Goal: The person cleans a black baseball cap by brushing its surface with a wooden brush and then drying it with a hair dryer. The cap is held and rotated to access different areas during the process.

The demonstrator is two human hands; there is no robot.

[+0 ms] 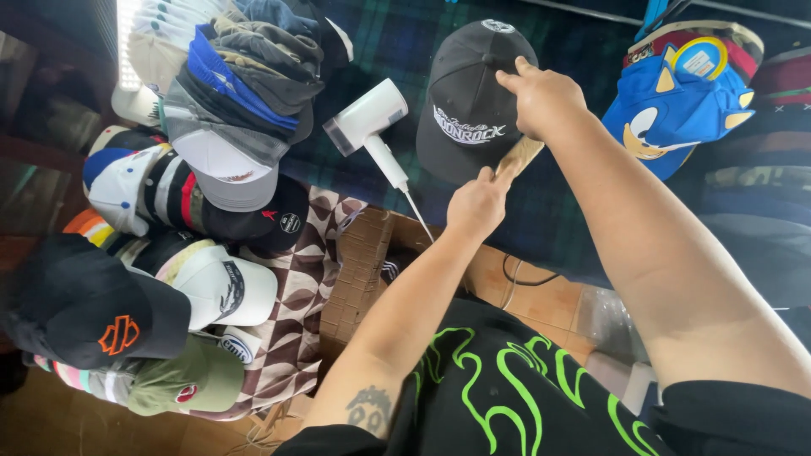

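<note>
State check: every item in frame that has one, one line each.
black cap: lying on the plaid cloth, held by both hands
right hand: pressing on the cap's brim side
left hand: grip on the brim edge
white hair dryer: lying on its side, untouched
blue cartoon cap: lying apart, untouched
cap stack: nested, piled

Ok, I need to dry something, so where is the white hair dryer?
In the head view the white hair dryer lies at upper centre on the dark plaid cloth, between the pile of caps on its left and the black cap under the hands.
</note>
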